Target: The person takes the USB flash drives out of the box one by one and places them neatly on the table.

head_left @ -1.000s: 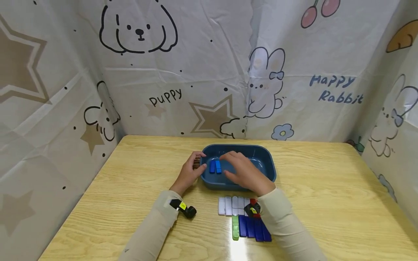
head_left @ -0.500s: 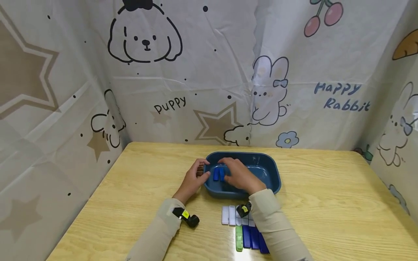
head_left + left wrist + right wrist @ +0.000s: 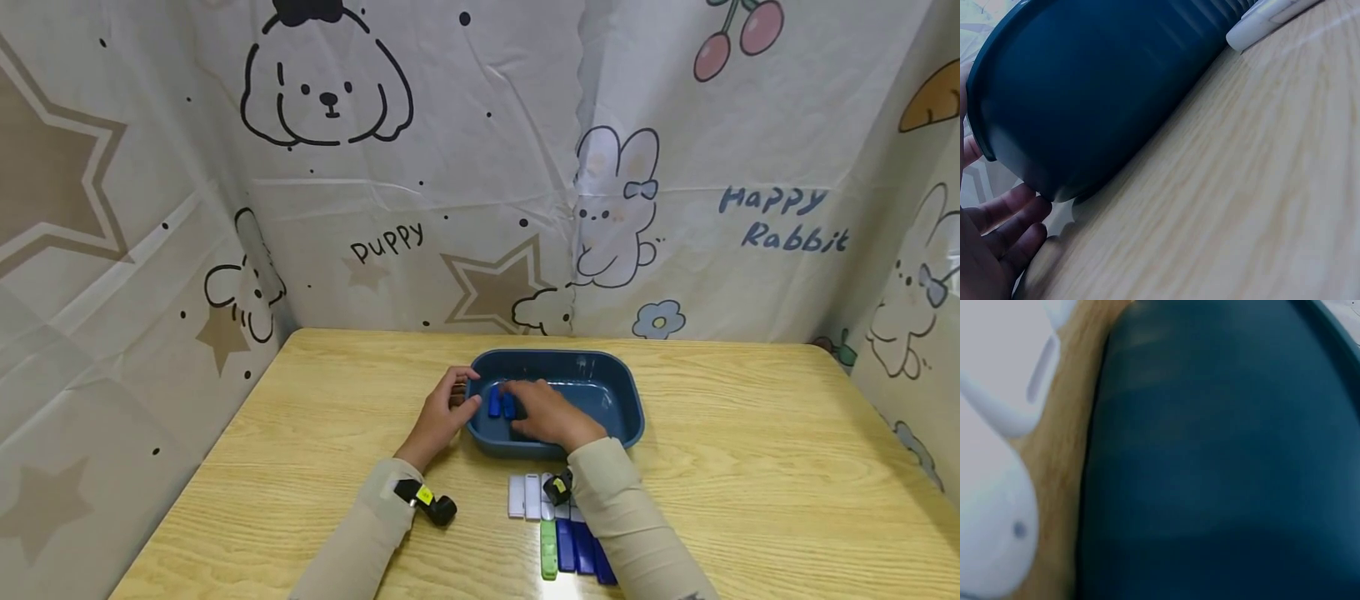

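A dark teal plastic basin [image 3: 607, 446] stands on the wooden table. My left hand [image 3: 441, 418] grips its left end, the thumb by the rim and the other fingers outside; in the left wrist view, fingertips [image 3: 1034, 206] touch its outer wall [image 3: 1085, 94]. Two small blue sticks, resembling USB sticks, lie at the basin's left: a left blue stick [image 3: 494, 403] and a right blue stick [image 3: 509, 407]. With index finger and thumb at its two ends, my right hand [image 3: 553, 414] pinches the right one. The right wrist view shows only the basin's wall [image 3: 1210, 437], no fingers.
Several flat white sticks [image 3: 517, 497] lie in a row before the basin, partly under my right forearm. Below them are a green stick [image 3: 549, 550] and several dark blue sticks [image 3: 584, 550]. A printed cloth [image 3: 360, 192] hangs behind the table [image 3: 750, 433].
My right hand has moved left and lower in the basin, its finger and thumb closing on the right blue stick. The left hand keeps its place at the basin. The head view tilted slightly.
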Demonstrator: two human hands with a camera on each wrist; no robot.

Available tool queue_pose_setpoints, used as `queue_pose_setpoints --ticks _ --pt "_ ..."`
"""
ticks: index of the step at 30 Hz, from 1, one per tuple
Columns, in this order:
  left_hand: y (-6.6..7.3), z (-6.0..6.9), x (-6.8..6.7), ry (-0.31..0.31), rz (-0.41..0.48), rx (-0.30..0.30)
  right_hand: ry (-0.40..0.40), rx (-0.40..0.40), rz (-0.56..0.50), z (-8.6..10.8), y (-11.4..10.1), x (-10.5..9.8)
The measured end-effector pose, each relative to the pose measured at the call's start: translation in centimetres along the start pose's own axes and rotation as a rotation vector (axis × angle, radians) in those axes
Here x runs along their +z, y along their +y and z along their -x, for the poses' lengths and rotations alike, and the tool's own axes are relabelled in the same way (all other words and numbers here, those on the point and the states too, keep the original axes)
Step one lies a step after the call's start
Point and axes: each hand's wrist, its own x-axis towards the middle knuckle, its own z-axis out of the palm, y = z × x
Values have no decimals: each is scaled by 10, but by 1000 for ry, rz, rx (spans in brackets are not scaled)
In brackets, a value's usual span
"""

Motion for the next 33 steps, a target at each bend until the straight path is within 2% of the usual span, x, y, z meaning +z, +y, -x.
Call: queue_pose_setpoints --ticks 3,8,14,19,24,31,33 --pt "-7 -3 1 -2 6 -2 7 -8 22 -1 0 0" --pt "-31 -9 5 23 21 -4 14 20 28 -1 0 1" --pt "-36 -9 7 48 11 20 4 42 11 -1 0 1" --pt "-35 -9 7 52 6 43 -13 70 17 -2 0 0" --pt "-35 -11 6 50 3 42 -19 114 18 -2 1 -1" --pt "0 -1 1 13 11 16 -3 105 41 1 -1 -3" --pt "0 0 1 17 -1 24 21 87 46 3 -2 -5"
